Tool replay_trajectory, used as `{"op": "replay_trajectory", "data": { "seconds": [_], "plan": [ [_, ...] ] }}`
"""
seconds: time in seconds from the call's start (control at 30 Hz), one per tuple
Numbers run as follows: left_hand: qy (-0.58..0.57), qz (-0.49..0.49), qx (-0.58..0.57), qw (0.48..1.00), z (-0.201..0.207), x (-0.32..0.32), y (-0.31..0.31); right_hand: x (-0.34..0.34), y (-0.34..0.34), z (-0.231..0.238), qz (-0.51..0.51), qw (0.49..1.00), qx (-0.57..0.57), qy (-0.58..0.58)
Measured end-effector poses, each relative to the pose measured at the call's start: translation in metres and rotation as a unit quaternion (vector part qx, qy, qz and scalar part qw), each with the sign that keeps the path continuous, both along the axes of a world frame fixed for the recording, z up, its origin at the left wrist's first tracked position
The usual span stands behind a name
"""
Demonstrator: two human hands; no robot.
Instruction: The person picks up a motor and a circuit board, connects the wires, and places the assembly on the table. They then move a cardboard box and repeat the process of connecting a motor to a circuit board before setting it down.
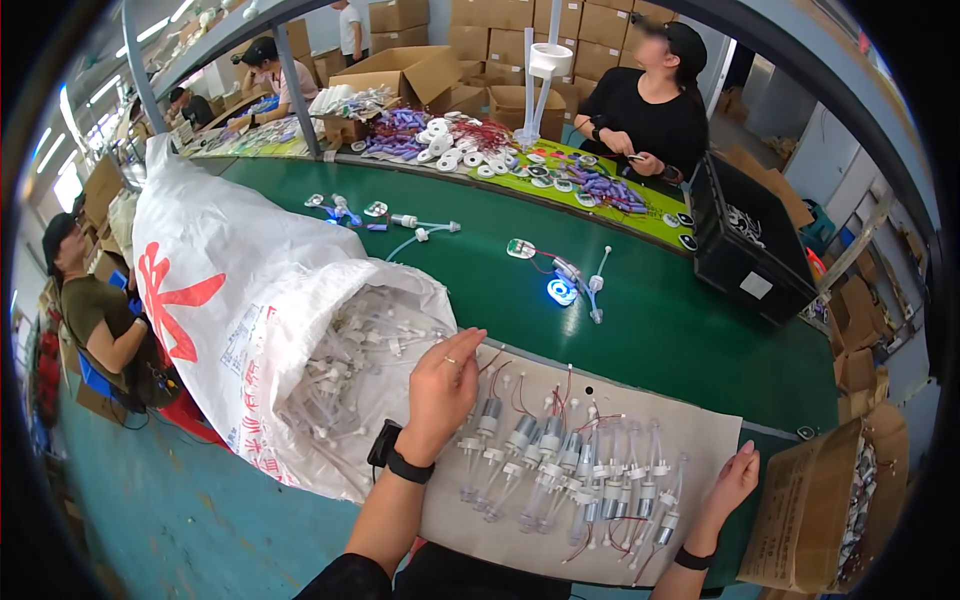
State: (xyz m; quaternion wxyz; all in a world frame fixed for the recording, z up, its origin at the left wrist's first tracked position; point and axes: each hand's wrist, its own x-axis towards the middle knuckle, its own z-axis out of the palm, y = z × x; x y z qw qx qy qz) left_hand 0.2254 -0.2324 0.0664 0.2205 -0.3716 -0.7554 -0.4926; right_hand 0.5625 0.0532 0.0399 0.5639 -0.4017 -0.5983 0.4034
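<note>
My left hand [445, 388], with a ring and a dark wristband, is at the mouth of a big white woven sack [230, 240]. Its fingers are loosely bent, and no object shows in them. Inside the sack lies a heap of clear tubes with white fittings [350, 365]. Beside the right edge of a cardboard sheet [705, 430] is my right hand [733, 487], fingers loosely curved, with nothing visible in it. Between my hands, rows of small silver motors [520, 432] with red wires and clear tubes cover the sheet.
A lit blue-white assembly [562, 290] and other wired pieces [405, 222] lie on the green conveyor belt [470, 290]. Beyond it are piles of purple cells [610, 188] and a co-worker [650, 100]. A black crate [750, 250] and an open carton [810, 510] stand right.
</note>
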Motion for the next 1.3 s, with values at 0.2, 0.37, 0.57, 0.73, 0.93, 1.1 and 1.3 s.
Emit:
{"op": "replay_trajectory", "data": {
  "seconds": [0.2,0.37,0.57,0.73,0.93,1.1,1.3],
  "plan": [
    [-0.012,-0.003,-0.012,1.0,0.001,0.002,0.0,-0.002,-0.007,0.006,-0.009,1.0,-0.006,0.006],
    [-0.009,0.001,-0.019,1.0,0.0,0.002,-0.002,0.002,-0.008,0.001,-0.003,0.995,0.067,-0.071],
    [-0.009,-0.008,-0.016,1.0,-0.002,0.004,0.002,0.006,-0.008,0.002,0.017,0.998,0.049,-0.047],
    [-0.012,-0.007,-0.019,1.0,0.002,0.002,0.001,0.0,-0.005,-0.003,0.029,0.998,0.032,-0.038],
    [-0.006,-0.004,-0.015,1.0,0.0,0.001,0.007,0.0,-0.007,0.002,0.012,0.998,0.028,-0.051],
    [-0.011,-0.006,-0.021,1.0,0.001,0.003,0.003,0.003,-0.008,0.0,0.011,0.997,0.034,-0.065],
    [-0.016,-0.006,-0.029,0.999,-0.004,0.006,0.001,0.006,-0.011,-0.002,0.015,0.996,0.033,-0.081]
  ]
}}
